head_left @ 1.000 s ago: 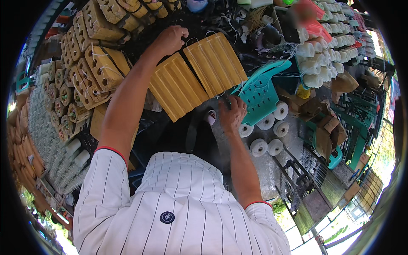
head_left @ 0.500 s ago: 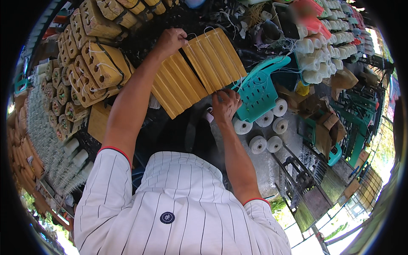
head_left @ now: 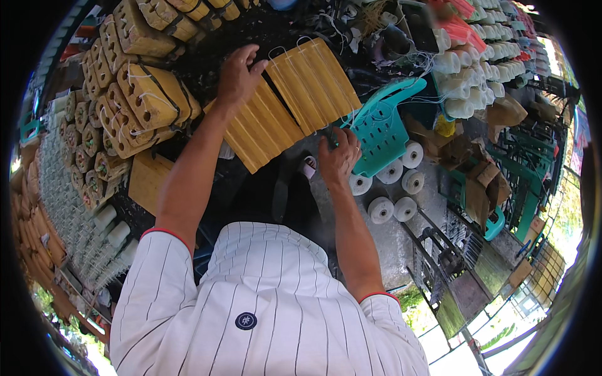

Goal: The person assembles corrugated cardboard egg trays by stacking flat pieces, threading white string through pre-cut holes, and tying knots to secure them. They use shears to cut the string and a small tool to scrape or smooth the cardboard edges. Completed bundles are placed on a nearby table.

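Fingers of the left hand (head_left: 239, 79), at eleven o'clock, have drawn back, loosely curled and seemingly empty, freeing one corner of the ridged yellow blocks (head_left: 313, 84) at twelve, while I cannot tell whether the right hand (head_left: 339, 156), at one, grasps anything.

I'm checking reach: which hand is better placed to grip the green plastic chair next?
Probably the right hand: it is right beside the green plastic chair. The left hand is farther off, with the yellow ribbed panels between it and the chair.
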`<action>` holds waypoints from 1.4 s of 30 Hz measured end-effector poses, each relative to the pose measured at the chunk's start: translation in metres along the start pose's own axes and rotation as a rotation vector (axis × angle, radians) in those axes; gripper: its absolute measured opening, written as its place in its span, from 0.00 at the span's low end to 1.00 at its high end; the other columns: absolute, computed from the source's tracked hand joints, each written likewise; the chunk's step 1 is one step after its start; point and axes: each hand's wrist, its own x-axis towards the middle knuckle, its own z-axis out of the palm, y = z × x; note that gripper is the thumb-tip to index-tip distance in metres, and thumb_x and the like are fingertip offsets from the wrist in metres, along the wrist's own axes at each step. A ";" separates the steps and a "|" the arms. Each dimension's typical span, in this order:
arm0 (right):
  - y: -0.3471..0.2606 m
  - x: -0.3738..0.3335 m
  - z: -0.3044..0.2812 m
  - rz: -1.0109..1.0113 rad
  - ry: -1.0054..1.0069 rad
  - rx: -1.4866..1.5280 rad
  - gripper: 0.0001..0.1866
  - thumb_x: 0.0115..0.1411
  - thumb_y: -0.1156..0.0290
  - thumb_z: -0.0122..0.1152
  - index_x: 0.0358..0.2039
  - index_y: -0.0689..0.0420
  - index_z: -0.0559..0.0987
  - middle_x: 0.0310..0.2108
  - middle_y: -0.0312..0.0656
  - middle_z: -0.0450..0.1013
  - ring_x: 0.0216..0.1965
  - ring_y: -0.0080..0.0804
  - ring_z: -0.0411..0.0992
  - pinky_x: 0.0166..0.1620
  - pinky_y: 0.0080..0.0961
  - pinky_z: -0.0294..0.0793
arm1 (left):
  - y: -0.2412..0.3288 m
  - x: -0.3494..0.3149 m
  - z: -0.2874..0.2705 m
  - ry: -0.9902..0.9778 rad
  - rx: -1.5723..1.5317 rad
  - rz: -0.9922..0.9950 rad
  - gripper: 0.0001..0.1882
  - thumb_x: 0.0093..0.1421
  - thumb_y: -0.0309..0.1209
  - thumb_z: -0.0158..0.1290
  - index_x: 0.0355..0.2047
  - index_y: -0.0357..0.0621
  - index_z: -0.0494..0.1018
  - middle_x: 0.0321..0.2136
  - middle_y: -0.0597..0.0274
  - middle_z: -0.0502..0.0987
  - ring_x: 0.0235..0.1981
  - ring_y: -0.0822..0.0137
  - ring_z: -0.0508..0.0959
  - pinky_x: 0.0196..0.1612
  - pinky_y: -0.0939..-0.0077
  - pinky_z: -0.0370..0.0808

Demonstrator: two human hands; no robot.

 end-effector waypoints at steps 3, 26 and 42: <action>-0.011 0.004 -0.014 -0.138 0.029 0.001 0.19 0.53 0.70 0.72 0.47 0.57 0.84 0.49 0.46 0.77 0.55 0.50 0.72 0.61 0.51 0.64 | 0.069 -0.089 -0.056 -0.310 -0.006 -0.437 0.13 0.62 0.32 0.67 0.39 0.38 0.76 0.28 0.59 0.77 0.27 0.66 0.77 0.34 0.69 0.76; -0.179 0.033 -0.024 -0.308 -0.683 0.076 0.24 0.59 0.65 0.68 0.48 0.70 0.74 0.29 0.63 0.79 0.35 0.61 0.82 0.38 0.51 0.80 | 0.116 -0.189 -0.070 -0.205 -0.266 -0.393 0.10 0.58 0.28 0.66 0.34 0.32 0.78 0.31 0.48 0.84 0.32 0.58 0.85 0.36 0.67 0.77; -0.016 0.182 -0.030 0.050 -0.694 0.563 0.18 0.71 0.66 0.61 0.56 0.64 0.80 0.41 0.38 0.77 0.42 0.27 0.75 0.47 0.27 0.74 | 0.092 -0.112 0.003 -0.332 -0.789 -0.778 0.13 0.71 0.29 0.57 0.46 0.28 0.78 0.33 0.57 0.84 0.32 0.71 0.85 0.38 0.74 0.83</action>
